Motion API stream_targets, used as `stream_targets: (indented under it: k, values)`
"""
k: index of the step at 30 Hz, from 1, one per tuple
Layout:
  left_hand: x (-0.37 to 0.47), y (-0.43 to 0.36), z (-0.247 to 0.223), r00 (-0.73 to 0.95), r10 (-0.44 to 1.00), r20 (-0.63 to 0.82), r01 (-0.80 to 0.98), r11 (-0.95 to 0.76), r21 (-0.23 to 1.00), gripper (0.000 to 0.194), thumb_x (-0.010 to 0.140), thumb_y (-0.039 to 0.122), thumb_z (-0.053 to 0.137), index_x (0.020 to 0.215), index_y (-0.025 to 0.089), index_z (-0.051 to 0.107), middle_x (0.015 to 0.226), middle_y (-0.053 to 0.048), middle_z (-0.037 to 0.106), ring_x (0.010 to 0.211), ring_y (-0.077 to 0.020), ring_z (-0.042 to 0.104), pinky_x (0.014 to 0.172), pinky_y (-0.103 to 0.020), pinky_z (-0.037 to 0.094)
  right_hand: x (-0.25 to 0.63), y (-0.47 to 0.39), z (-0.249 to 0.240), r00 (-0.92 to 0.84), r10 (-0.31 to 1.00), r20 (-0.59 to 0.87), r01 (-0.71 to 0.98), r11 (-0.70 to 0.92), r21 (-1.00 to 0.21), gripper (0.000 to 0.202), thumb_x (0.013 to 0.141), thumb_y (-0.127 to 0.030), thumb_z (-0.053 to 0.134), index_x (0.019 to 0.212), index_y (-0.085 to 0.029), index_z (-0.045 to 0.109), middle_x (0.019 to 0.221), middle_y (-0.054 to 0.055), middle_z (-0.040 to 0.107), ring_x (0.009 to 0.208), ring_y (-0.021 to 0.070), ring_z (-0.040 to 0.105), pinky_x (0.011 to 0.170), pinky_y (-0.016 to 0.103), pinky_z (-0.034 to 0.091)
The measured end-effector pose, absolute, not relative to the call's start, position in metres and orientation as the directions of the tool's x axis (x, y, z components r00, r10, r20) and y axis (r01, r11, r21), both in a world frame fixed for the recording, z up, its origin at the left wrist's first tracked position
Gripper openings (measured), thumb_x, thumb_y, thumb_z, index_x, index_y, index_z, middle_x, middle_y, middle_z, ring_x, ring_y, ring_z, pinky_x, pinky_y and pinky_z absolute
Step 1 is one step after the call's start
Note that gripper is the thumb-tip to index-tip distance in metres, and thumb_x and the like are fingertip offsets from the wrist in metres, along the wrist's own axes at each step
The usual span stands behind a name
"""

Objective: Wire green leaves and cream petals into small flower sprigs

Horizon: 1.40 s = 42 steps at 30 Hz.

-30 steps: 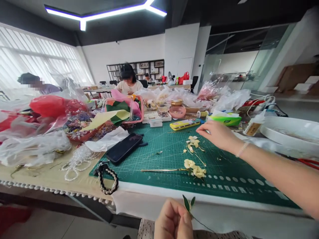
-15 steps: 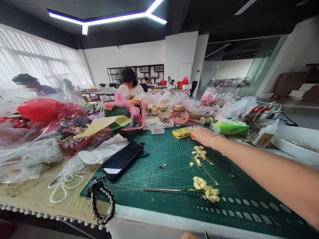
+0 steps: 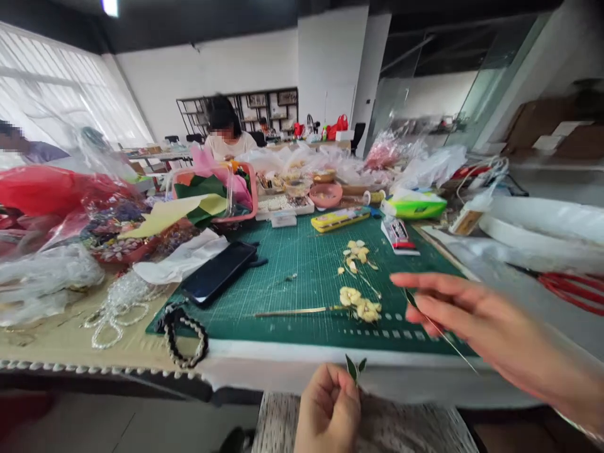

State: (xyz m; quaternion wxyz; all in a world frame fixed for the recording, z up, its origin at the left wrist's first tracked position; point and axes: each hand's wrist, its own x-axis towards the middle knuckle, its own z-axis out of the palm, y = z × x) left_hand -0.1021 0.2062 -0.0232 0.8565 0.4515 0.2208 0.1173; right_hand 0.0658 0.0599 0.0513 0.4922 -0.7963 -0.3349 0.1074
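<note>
My left hand [image 3: 328, 406] is closed at the table's front edge, pinching a sprig of small green leaves [image 3: 352, 370] upright between thumb and forefinger. To the right, my right hand [image 3: 455, 314] pinches a single green leaf on a thin wire [image 3: 411, 298]; the wire slants down below the fingers. On the green cutting mat [image 3: 283, 270] lies a hair stick [image 3: 292, 311] with cream flowers [image 3: 362, 304] at its right end. Behind it is a wired spray of pale yellow petals [image 3: 356, 251]. Farther back sits a yellow tin [image 3: 340, 218].
A black phone [image 3: 219, 272] and a braided strap [image 3: 186, 336] lie at left. A glue tube box [image 3: 399, 236], a green packet [image 3: 415, 206] and a white basin [image 3: 542, 223] stand right. Plastic bags and a pink basket [image 3: 252, 195] crowd the back. Other people sit beyond.
My right hand has left the yellow tin and come back toward me, now with a leaf on wire. My left hand has risen into view holding the leaf sprig. The view has tilted down.
</note>
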Motion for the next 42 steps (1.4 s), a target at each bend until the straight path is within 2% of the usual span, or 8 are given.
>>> stream_targets:
  k: [4, 9, 14, 17, 24, 33, 38, 42]
  values:
    - [-0.111, 0.190, -0.007, 0.885, 0.347, -0.312, 0.144, 0.433, 0.890, 0.049, 0.082, 0.062, 0.076, 0.077, 0.018, 0.055, 0.061, 0.005, 0.053, 0.058, -0.0097, 0.041, 0.061, -0.023, 0.034, -0.007, 0.023, 0.019, 0.724, 0.684, -0.090, 0.142, -0.276, -0.951, 0.038, 0.094, -0.063, 0.063, 0.097, -0.025, 0.067, 0.072, 0.003, 0.074, 0.060, 0.0172, 0.070, 0.058, 0.024, 0.060]
    - [-0.120, 0.176, 0.000, 0.937, 0.227, -0.266, 0.173, 0.361, 0.916, 0.044, 0.087, 0.057, 0.074, 0.080, 0.020, 0.052, 0.066, -0.002, 0.066, 0.069, -0.0154, 0.058, 0.072, -0.028, 0.045, -0.037, 0.012, 0.003, 0.719, 0.690, -0.086, 0.207, -0.331, -0.921, 0.035, 0.094, -0.056, 0.063, 0.078, -0.025, 0.068, 0.065, 0.000, 0.064, 0.057, 0.0146, 0.059, 0.051, 0.021, 0.050]
    - [-0.123, 0.168, -0.006, 0.950, 0.134, -0.281, 0.217, 0.364, 0.906, 0.044, 0.087, 0.058, 0.074, 0.081, 0.019, 0.053, 0.063, 0.001, 0.062, 0.058, -0.0106, 0.046, 0.057, -0.023, 0.033, -0.040, 0.015, 0.002, 0.729, 0.664, -0.166, 0.079, -0.322, -0.943, 0.033, 0.096, -0.048, 0.059, 0.073, -0.024, 0.062, 0.068, -0.001, 0.064, 0.063, 0.0155, 0.059, 0.057, 0.024, 0.049]
    - [-0.120, 0.168, -0.008, 0.944, 0.107, -0.311, 0.250, 0.382, 0.890, 0.040, 0.090, 0.053, 0.071, 0.082, 0.020, 0.051, 0.060, 0.002, 0.062, 0.054, -0.0087, 0.038, 0.055, -0.023, 0.029, -0.041, 0.016, 0.000, 0.748, 0.647, -0.144, 0.095, -0.320, -0.942, 0.034, 0.098, -0.047, 0.056, 0.074, -0.024, 0.061, 0.065, -0.002, 0.063, 0.057, 0.0142, 0.055, 0.051, 0.023, 0.045]
    - [-0.115, 0.169, -0.010, 0.947, 0.108, -0.302, 0.238, 0.392, 0.889, 0.031, 0.091, 0.042, 0.068, 0.080, 0.019, 0.051, 0.060, 0.004, 0.056, 0.057, -0.0096, 0.044, 0.061, -0.024, 0.036, -0.034, 0.014, -0.008, 0.787, 0.617, 0.000, 0.292, -0.372, -0.881, 0.030, 0.100, -0.044, 0.055, 0.077, -0.026, 0.064, 0.064, -0.003, 0.063, 0.056, 0.0145, 0.059, 0.050, 0.022, 0.048]
    - [-0.119, 0.166, -0.007, 0.948, 0.209, -0.241, 0.209, 0.166, 0.964, 0.021, 0.092, 0.030, 0.063, 0.078, 0.020, 0.049, 0.068, 0.005, 0.044, 0.061, -0.0105, 0.035, 0.057, -0.025, 0.029, -0.037, 0.016, -0.008, 0.798, 0.600, 0.053, 0.344, -0.382, -0.858, 0.027, 0.099, -0.042, 0.057, 0.078, -0.027, 0.064, 0.063, -0.004, 0.062, 0.055, 0.0131, 0.057, 0.048, 0.020, 0.047]
    - [-0.121, 0.161, -0.008, 0.955, 0.197, -0.220, 0.127, 0.398, 0.908, 0.038, 0.091, 0.048, 0.072, 0.080, 0.020, 0.049, 0.069, 0.006, 0.042, 0.061, -0.0089, 0.031, 0.057, -0.024, 0.027, -0.041, 0.016, -0.008, 0.818, 0.575, 0.032, 0.265, -0.327, -0.907, 0.030, 0.099, -0.047, 0.058, 0.078, -0.026, 0.064, 0.064, -0.004, 0.058, 0.057, 0.0138, 0.054, 0.051, 0.021, 0.045]
    - [-0.121, 0.160, -0.008, 0.943, 0.179, -0.279, 0.129, 0.579, 0.805, 0.045, 0.088, 0.055, 0.076, 0.080, 0.020, 0.048, 0.062, 0.010, 0.036, 0.054, -0.0065, 0.021, 0.053, -0.023, 0.021, -0.044, 0.022, -0.014, 0.803, 0.586, -0.105, 0.035, -0.224, -0.974, 0.038, 0.098, -0.047, 0.057, 0.069, -0.023, 0.054, 0.059, -0.005, 0.045, 0.053, 0.0124, 0.039, 0.047, 0.022, 0.036]
